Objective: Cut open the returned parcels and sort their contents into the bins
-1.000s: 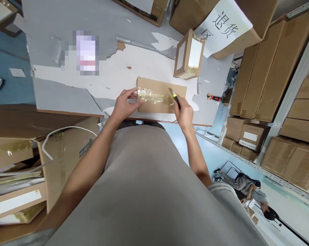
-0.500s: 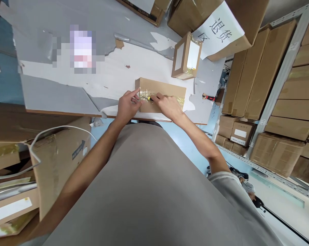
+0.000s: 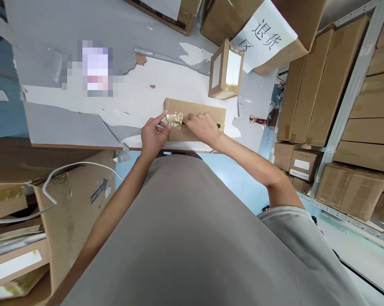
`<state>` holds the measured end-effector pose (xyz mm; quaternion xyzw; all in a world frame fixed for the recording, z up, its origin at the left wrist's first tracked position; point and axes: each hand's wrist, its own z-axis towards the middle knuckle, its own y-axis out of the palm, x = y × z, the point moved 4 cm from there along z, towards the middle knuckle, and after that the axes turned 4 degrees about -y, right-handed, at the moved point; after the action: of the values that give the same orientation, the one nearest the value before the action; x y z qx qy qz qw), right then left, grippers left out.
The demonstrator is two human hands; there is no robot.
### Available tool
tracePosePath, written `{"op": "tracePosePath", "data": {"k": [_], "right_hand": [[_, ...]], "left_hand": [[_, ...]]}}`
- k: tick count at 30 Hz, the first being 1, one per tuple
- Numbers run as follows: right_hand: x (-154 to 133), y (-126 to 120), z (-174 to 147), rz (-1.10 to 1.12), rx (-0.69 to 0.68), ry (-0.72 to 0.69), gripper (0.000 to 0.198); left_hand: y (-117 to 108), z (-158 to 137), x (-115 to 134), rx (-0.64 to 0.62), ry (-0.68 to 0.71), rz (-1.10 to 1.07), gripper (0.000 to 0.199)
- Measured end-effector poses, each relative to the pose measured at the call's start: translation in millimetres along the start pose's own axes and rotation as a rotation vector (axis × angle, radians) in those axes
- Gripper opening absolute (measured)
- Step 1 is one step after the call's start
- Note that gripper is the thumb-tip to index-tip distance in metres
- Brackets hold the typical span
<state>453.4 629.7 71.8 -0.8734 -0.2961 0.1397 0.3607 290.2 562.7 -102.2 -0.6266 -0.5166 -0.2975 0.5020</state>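
One box [image 3: 193, 107] lies on the table [image 3: 67, 123] in the head view, its near-left end against the left hand [image 3: 154, 135] and its top beneath the right hand [image 3: 203, 127]. The left is partly open, thumb and forefinger parted, touching that end. The right is closed around a cutter [image 3: 182, 123], whose yellow part sits by clear tape [image 3: 174, 117].
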Motion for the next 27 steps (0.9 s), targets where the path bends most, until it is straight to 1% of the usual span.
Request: {"op": "tracePosePath", "data": {"k": [2, 4, 5, 7, 9, 13, 17, 20, 23, 25, 27], "right_hand": [[28.9, 11.3, -20.2, 0.005, -0.004, 0.075, 0.054], [62.8, 28.3, -43.9, -0.006, -0.032, 0.186, 0.052], [77.7, 37.9, -54.8, -0.012, -0.053, 0.215, 0.051], [99.4, 55.3, -71.0, -0.022, -0.068, 0.227, 0.052], [109.8, 68.0, -78.4, -0.027, -0.046, 0.205, 0.053], [114.5, 78.7, -78.2, 0.007, 0.010, 0.165, 0.052], [113.5, 75.9, -78.4, 0.042, 0.040, 0.127, 0.052], [104.2, 67.9, -82.2, 0.060, 0.047, 0.108, 0.054], [90.7, 61.1, -86.9, 0.091, 0.024, 0.094, 0.052], [85.0, 59.4, -89.6, 0.106, 0.019, 0.088, 0.049], [85.3, 60.8, -91.7, 0.101, 0.018, 0.093, 0.046]], "left_hand": [[-0.7, -1.8, -0.9, 0.019, -0.021, 0.000, 0.063], [-1.1, -3.0, -0.4, 0.034, -0.032, -0.006, 0.062], [-1.0, -3.3, 0.5, 0.035, -0.034, -0.008, 0.062], [0.1, -3.2, 3.4, 0.030, -0.034, -0.007, 0.060], [1.6, -2.6, 6.9, 0.042, -0.041, 0.006, 0.057], [6.6, -2.0, 13.1, 0.127, -0.061, 0.050, 0.051], [13.3, -3.7, 14.0, 0.219, -0.061, 0.094, 0.051], [17.5, -5.7, 12.2, 0.230, -0.056, 0.105, 0.048], [20.9, -9.0, 13.5, 0.222, -0.053, 0.103, 0.047], [22.7, -11.6, 16.4, 0.237, -0.079, 0.107, 0.047], [24.2, -14.0, 20.2, 0.270, -0.123, 0.114, 0.047]]}}
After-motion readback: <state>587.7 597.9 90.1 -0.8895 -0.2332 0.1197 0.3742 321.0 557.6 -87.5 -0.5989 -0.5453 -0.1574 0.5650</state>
